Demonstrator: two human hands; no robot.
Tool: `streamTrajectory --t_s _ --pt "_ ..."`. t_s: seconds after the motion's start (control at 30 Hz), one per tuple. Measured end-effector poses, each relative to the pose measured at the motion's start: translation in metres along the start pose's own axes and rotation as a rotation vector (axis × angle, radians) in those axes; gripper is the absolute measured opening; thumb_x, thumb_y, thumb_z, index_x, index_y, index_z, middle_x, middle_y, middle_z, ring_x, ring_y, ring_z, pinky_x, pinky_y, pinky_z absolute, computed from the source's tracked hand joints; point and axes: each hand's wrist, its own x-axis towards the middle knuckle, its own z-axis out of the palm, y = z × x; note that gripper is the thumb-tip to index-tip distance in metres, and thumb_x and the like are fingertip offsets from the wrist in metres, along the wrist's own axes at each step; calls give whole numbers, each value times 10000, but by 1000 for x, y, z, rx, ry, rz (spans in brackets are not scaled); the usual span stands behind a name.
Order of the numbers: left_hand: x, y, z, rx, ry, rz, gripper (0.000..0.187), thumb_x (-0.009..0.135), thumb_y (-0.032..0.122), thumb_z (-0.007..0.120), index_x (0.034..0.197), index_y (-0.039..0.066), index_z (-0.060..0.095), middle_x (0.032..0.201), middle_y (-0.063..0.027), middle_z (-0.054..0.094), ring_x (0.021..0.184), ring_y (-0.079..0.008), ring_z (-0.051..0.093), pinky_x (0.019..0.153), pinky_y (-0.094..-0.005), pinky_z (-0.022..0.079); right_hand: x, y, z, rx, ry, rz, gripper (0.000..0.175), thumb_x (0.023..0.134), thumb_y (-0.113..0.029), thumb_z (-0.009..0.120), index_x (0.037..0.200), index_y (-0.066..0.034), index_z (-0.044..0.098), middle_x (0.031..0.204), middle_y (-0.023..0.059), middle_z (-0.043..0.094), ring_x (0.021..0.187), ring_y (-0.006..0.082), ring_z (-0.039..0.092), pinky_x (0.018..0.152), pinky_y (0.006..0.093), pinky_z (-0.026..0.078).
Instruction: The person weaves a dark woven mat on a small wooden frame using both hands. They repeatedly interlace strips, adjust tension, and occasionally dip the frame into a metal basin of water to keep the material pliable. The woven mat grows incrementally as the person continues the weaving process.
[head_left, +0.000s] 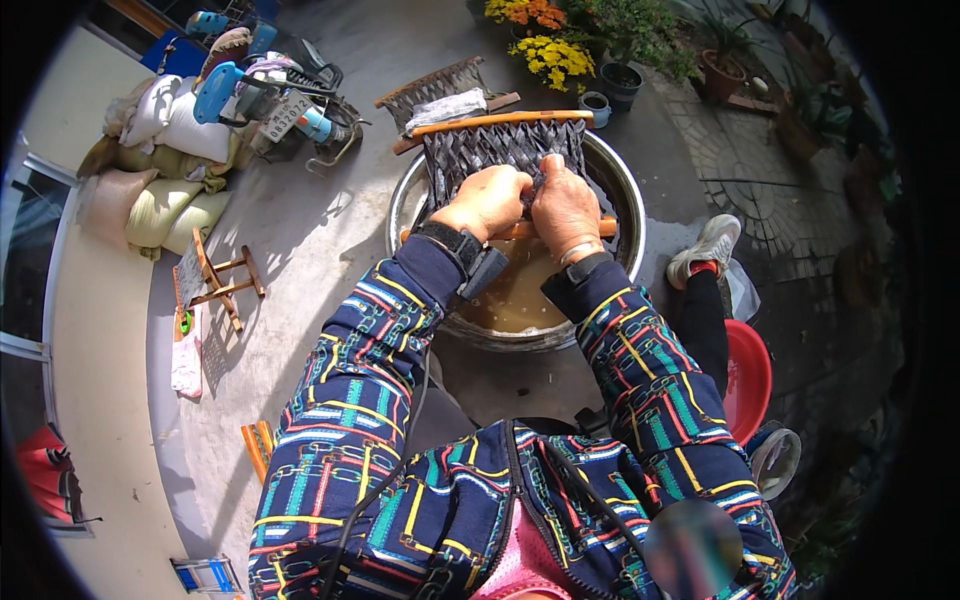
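Note:
Over a large round metal basin (636, 217) of murky brown water, both hands grip dark wet webbing (517, 146), the woven seat of a folding stool. One orange-brown wooden bar (510, 118) of the stool lies across the basin's far rim; a second wooden bar (606, 227) passes under the wrists. My left hand (491, 199) is closed on the webbing at its near edge. My right hand (564, 204) is closed beside it, thumb up, on the webbing by the lower bar. The fingertips are partly hidden.
Beyond the basin lie another webbed stool (439, 86) and a folded pale cloth (448, 107). Flower pots (621, 82) stand behind. A small folding stool (225, 281), stacked sacks (161, 202) and a parked scooter (277, 105) are at left. A red plastic basin (750, 379) sits at right.

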Motion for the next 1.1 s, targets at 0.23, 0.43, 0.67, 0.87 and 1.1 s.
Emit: streamTrajectory --t_s 0.23,0.43,0.67,0.87,1.1 --pt "-3 -11 -5 71 199 -77 178 838 137 717 1010 94 741 998 -173 702 999 -377 673 868 -453 529 0 3 3 -3 10 -4 180 908 -40 546 1085 -73 567 885 199 696 873 414 675 784 516 528" --pt "-6 -15 18 71 193 -80 190 865 169 721 1043 104 726 1042 -164 689 1020 -373 664 868 -460 529 0 5 5 -6 8 -17 193 902 -48 558 1092 -77 568 882 192 697 876 410 676 789 510 528" --pt "-41 -60 11 -630 470 -174 243 880 109 737 1091 -10 716 962 -45 724 882 -109 647 808 -277 531 -1 10 5 8 26 -30 217 908 -33 533 1113 -87 582 896 199 698 888 405 676 792 504 528" --pt "-77 -56 26 -979 559 -198 258 909 50 715 1153 -28 679 1032 -43 679 884 -112 631 808 -255 529 1 13 -1 55 132 -175 137 917 -94 608 1053 -82 609 867 163 675 841 386 659 751 484 531" --pt "-92 -28 36 -1251 452 -199 241 910 33 724 1142 -22 690 1041 -52 693 929 -111 633 836 -251 525 -64 -15 -26 600 -102 -194 283 909 -144 733 1158 -51 636 904 103 640 808 249 648 732 347 546"
